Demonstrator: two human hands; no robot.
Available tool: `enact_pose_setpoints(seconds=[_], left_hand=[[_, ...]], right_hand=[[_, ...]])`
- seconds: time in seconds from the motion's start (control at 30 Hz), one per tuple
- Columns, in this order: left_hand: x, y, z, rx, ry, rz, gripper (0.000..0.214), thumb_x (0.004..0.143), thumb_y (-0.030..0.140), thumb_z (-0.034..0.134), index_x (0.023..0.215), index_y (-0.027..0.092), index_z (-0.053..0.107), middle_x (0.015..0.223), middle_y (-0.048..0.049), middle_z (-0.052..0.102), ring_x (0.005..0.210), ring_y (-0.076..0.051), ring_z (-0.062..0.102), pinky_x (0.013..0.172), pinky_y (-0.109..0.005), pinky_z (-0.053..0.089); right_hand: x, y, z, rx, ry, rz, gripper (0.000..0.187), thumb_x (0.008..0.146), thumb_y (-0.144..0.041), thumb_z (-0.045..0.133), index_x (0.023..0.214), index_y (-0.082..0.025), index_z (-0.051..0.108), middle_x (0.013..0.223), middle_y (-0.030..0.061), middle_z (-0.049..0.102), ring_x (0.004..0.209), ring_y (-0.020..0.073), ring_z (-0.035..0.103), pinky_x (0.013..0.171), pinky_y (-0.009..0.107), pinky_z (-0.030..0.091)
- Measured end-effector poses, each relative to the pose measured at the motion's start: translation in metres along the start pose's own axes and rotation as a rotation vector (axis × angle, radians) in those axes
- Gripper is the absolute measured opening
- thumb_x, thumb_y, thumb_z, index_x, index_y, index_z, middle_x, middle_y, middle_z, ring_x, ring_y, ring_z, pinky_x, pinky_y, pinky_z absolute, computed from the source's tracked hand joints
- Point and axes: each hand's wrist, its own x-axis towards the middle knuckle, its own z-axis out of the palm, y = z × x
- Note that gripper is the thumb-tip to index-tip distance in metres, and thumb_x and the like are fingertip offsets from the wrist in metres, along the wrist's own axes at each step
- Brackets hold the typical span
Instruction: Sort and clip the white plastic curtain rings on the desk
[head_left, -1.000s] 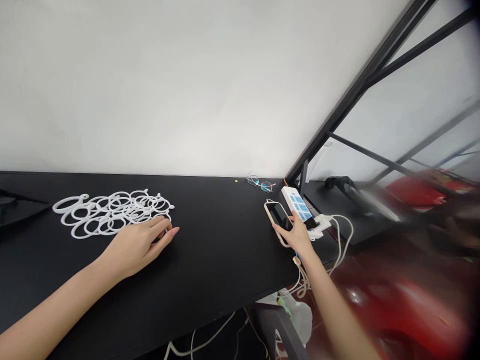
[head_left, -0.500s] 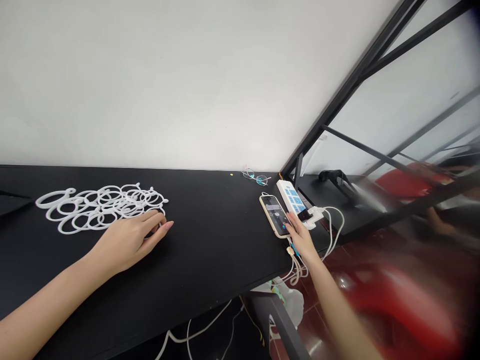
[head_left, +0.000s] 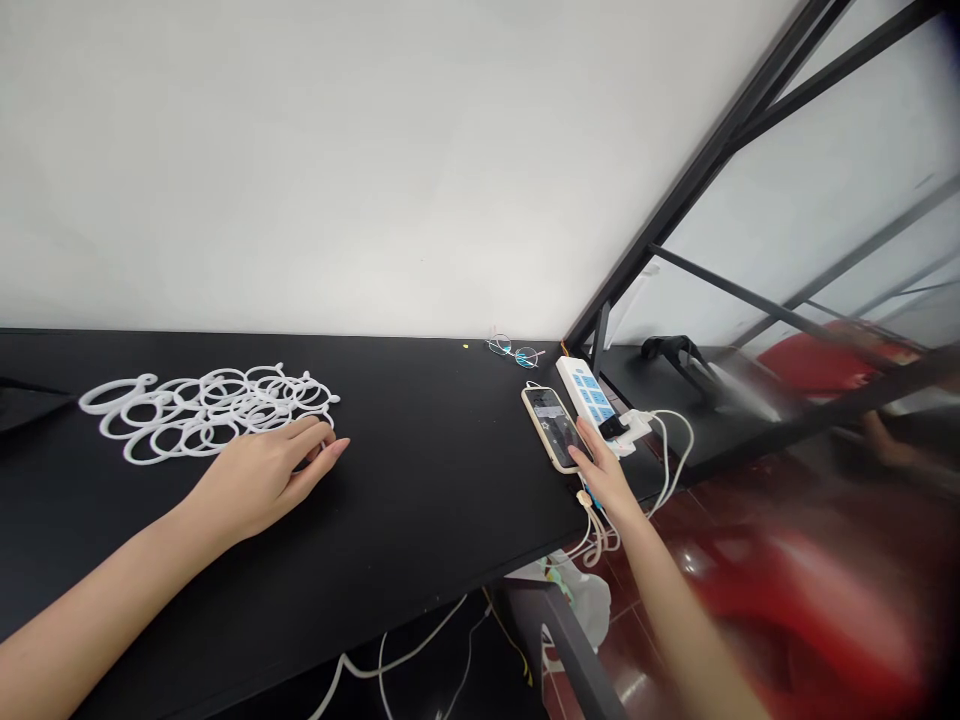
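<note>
I can't read the phone (head_left: 551, 420); it slants lengthwise, far-left to near-right. The right hand (head_left: 606, 480), loosely spread, thumbs it unclasped; the left hand (head_left: 262, 475) curls, its hold hidden.

One left hand (head_left: 262, 475) and one right hand (head_left: 606, 478) are seen, with one phone (head_left: 549, 415), one power strip (head_left: 584, 388) and one pair of glasses (head_left: 514, 351). More than ten white rings (head_left: 229, 410) are shown, too overlapped to be counted exactly.

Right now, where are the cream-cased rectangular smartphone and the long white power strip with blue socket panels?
Cream-cased smartphone (head_left: 553, 424), head view: its lit screen.
White power strip (head_left: 589, 392), head view: its blue-panelled face.
</note>
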Motion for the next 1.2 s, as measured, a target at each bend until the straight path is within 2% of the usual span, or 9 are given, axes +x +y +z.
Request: enact_pose_setpoints(seconds=[0.8, 1.2], left_hand=[[-0.0002, 0.0028, -0.0024, -0.015, -0.004, 0.017, 0.051, 0.098, 0.050, 0.020, 0.083, 0.019, 0.057, 0.079, -0.0018, 0.061, 0.053, -0.014, 0.055, 0.052, -0.025, 0.035], [-0.0016, 0.0012, -0.0011, -0.011, -0.011, 0.024, 0.051, 0.099, 0.051, 0.019, 0.086, 0.019, 0.056, 0.083, -0.0026, 0.062, 0.059, -0.016, 0.058, 0.054, -0.025, 0.035]], right_hand=[[0.0000, -0.0041, -0.0002, 0.000, 0.020, 0.028, 0.057, 0.083, -0.046, 0.061, 0.136, -0.027, 0.055, 0.148, 0.0061, 0.049, 0.140, 0.0276, 0.041, 0.119, 0.049, 0.027], [0.0067, -0.0067, 0.0056, 0.008, 0.072, 0.006, 0.058, 0.080, -0.047, 0.064, 0.131, -0.019, 0.059, 0.143, 0.0130, 0.055, 0.135, 0.0301, 0.047, 0.117, 0.050, 0.030]])
